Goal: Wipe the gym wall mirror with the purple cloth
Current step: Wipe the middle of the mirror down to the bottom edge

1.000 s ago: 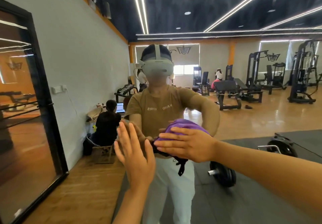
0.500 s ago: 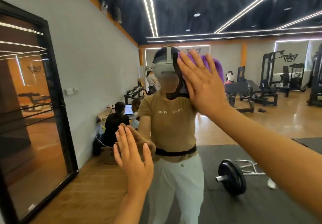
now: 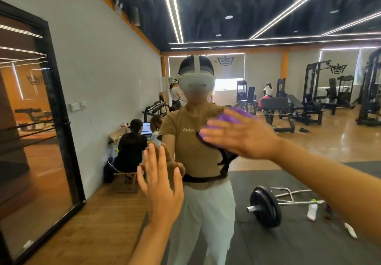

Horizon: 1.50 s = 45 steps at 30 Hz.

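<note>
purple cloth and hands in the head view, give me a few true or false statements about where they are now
1. The right hand presses the purple cloth flat against the mirror with straight fingers. True.
2. The left hand grips a corner of the cloth. False: it lies open on the glass, apart from the cloth, lower and to the left.
3. The cloth covers the reflected headset. False: it sits at the reflection's chest and shoulder; the headset shows uncovered above it.
4. A barbell lies on the dark mat in the reflection. True.
5. The cloth is green. False: it is purple.
</note>
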Motion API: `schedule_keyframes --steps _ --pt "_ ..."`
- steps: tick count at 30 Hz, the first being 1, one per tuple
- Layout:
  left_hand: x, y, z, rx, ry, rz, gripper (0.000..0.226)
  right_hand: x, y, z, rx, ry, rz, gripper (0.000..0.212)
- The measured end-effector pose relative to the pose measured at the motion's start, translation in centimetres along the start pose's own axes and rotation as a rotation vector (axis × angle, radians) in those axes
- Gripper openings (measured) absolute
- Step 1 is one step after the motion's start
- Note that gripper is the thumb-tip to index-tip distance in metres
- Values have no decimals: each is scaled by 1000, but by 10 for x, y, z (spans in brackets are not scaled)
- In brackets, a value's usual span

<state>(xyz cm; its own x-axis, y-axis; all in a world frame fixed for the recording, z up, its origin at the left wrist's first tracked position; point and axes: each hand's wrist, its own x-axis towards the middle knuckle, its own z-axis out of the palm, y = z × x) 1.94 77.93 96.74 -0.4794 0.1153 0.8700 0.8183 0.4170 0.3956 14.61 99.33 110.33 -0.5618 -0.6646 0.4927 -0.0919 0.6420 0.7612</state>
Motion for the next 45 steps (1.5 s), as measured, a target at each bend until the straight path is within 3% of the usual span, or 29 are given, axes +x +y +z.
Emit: schedule_keyframes --steps 5,9,11,17,21,23,26,31,35,37,41,45 --pt "1 12 6 10 19 -18 64 33 63 -42 -52 295 532 42" --pt "0 17 7 -7 16 -15 65 45 43 -28 -58 424 831 44" --pt "-1 20 10 12 11 -17 64 35 20 -15 -64 342 717 48" --pt "-3 31 17 6 9 -51 66 -61 -56 31 -15 -26 2 45" --pt "-5 28 17 33 2 -42 70 -80 -44 32 -30 -156 -276 46" --pt "-5 27 16 40 -1 -49 71 -74 -28 25 11 -126 -291 46" --pt "-3 25 14 65 -5 -55 73 -63 1 9 35 -33 -127 42" --pt "-5 25 13 136 -36 -57 74 -41 50 -28 -1 245 377 39" --pt "-5 23 11 177 -54 -49 74 -29 24 -17 -55 436 793 42" --pt "-4 24 9 186 -61 -41 74 -38 -7 1 -58 398 751 43" --pt "-4 26 5 207 -83 -37 74 -99 -67 34 -43 95 290 48" --pt "-3 28 2 238 -88 -58 73 -130 -60 36 -37 -92 -26 45"
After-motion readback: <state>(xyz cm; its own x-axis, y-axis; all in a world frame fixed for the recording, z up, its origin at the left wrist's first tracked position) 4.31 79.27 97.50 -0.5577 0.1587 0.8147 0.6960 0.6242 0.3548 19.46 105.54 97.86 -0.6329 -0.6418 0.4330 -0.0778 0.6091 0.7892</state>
